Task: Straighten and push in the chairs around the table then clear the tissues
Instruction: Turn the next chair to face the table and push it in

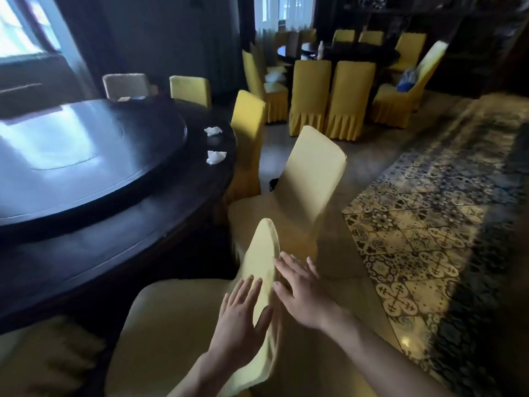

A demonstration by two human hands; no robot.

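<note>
Squaring the nearest chair's backrest (264, 270)

Flat against it, fingers straight, gripping nothing: left hand (243, 316) deskward face, right hand (300, 287) outer (round desk (160, 233) lying leftward).

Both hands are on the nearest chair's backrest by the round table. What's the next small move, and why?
Probably push this chair in toward the table. The left hand and right hand lie flat on either side of its backrest, and its seat appears to sit out from the table edge. The next chair stands angled away, and two tissues wait on the table.
</note>
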